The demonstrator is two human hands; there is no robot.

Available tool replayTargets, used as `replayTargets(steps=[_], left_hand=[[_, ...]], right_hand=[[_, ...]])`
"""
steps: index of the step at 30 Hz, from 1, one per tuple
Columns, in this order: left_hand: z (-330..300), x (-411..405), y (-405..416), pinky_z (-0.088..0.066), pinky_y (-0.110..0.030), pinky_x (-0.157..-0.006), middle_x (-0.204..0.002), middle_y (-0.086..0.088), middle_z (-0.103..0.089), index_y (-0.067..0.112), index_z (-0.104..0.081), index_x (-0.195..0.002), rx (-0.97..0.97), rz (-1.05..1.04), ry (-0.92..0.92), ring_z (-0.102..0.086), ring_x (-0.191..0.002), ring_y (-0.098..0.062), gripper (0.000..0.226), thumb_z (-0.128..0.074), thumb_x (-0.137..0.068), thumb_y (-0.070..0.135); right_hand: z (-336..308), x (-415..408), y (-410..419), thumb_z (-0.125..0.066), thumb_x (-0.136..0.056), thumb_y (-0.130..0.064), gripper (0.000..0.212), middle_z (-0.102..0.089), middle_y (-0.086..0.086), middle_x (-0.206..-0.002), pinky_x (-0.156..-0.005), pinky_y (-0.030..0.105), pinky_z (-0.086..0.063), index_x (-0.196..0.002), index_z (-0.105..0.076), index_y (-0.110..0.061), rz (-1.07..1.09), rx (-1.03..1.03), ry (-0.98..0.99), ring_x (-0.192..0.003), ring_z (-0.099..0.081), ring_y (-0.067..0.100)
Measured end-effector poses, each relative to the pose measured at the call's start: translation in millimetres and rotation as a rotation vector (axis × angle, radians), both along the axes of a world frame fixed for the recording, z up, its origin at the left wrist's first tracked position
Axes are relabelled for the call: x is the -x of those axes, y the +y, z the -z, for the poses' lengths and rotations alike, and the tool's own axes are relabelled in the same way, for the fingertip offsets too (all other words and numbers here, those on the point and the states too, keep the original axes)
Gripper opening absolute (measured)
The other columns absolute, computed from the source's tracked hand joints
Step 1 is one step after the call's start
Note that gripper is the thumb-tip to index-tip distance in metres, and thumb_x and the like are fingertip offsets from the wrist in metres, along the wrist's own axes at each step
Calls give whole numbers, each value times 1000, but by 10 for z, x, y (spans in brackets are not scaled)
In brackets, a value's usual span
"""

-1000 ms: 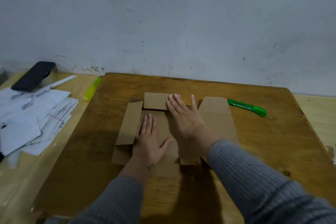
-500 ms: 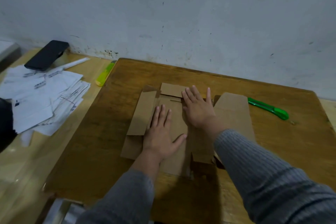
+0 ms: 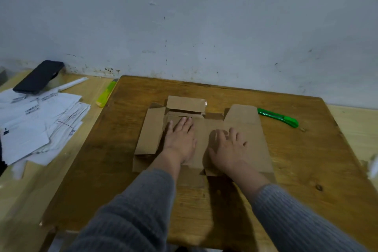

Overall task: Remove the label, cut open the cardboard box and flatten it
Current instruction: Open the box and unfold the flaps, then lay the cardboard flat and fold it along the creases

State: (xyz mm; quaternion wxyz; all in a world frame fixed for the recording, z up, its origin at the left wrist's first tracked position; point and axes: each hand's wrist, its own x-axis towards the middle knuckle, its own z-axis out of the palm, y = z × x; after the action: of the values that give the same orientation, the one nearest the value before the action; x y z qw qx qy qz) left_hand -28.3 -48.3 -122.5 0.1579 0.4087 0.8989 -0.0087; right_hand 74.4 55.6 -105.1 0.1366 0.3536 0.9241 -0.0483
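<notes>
Flattening step: left hand (image 3: 180,139) and right hand (image 3: 229,147), palms down with fingers spread, on the opened cardboard box (image 3: 243,127) at mid-table (image 3: 306,170), green knife (image 3: 278,117) idle beside; next, probably firm pressure on the raised far flap (image 3: 185,103).

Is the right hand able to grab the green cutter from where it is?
Probably yes. The cutter lies in the open on the board, just past the cardboard on the right hand's side, with nothing lying between them. The hand is flat on the cardboard and holds nothing.
</notes>
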Motion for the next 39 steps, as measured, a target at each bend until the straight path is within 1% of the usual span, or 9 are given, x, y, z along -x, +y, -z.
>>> replayTargets(steps=[4, 7, 14, 20, 24, 28, 30, 34, 39], left_hand=[[-36, 60, -42, -4, -53, -117, -162, 5, 13, 27, 4, -154, 76, -49, -74, 11, -149, -17, 60, -21, -103, 46], [-85, 45, -33, -4, -54, -117, -162, 2, 14, 25, 7, -154, 171, -54, -46, 8, -149, -21, 66, -21, -101, 53], [-212, -86, -12, 2, -55, -118, -161, -8, 16, 22, 12, -153, 430, -41, 4, 7, -149, -28, 87, -25, -92, 70], [-328, -258, -56, 10, -58, -115, -159, -9, 25, 23, 18, -152, 511, 3, -140, 18, -147, -32, 115, -38, -74, 86], [-264, -373, -206, 13, -64, -111, -155, -1, 34, 27, 21, -150, 435, -29, -225, 26, -144, -27, 112, -38, -76, 85], [-34, -628, -360, 17, -70, -106, -147, 3, 46, 29, 32, -145, 274, -116, -214, 39, -137, -25, 97, -29, -87, 76], [53, -768, -405, 18, -69, -105, -147, 3, 47, 29, 33, -144, 219, -147, -176, 41, -136, -27, 87, -22, -91, 72], [182, -1106, -440, 23, -67, -102, -151, 3, 40, 28, 27, -147, 96, -248, -121, 38, -138, -28, 74, -8, -94, 66], [192, -1443, -476, 20, -64, -106, -156, 6, 31, 29, 16, -152, 21, -147, -74, 31, -143, -23, 64, -10, -99, 55]], right_hand=[[34, -28, -85, -39, -81, -75, 90, -8, 12, -158, -112, 53, -16, -151, -8, -28, -3, 100, -161, -143, -10, 36], [33, 59, 15, -44, -77, -76, 98, 4, 10, -160, -114, 55, -8, -151, 0, -30, -45, 105, -195, -145, -1, 35], [-65, 300, 605, -52, -84, -63, 91, 20, 4, -158, -107, 68, 15, -149, 7, -39, -279, 152, -289, -143, 22, 32], [-92, 352, 542, -50, -91, -49, 72, 7, 3, -161, -104, 71, 14, -150, -8, -39, -280, 14, -274, -146, 14, 31], [-25, 144, 352, -39, -98, -31, 52, -6, 8, -161, -107, 69, 13, -148, -25, -31, -237, -82, -105, -147, 6, 33], [35, -128, -41, -43, -96, -28, 54, -10, 10, -160, -112, 63, 10, -148, -29, -20, -261, -103, -15, -147, 2, 32], [72, -318, -235, -43, -95, -34, 58, -9, 9, -160, -113, 62, 9, -149, -26, -19, -269, -105, 1, -147, 2, 30], [169, -782, -373, -22, -99, -42, 59, 1, 6, -161, -110, 63, 15, -152, -10, -19, -297, -52, -28, -147, 10, 27], [283, -1256, -34, -7, -98, -52, 57, 18, -3, -159, -104, 68, 19, -149, 12, -36, -394, -48, -62, -145, 18, 28]])
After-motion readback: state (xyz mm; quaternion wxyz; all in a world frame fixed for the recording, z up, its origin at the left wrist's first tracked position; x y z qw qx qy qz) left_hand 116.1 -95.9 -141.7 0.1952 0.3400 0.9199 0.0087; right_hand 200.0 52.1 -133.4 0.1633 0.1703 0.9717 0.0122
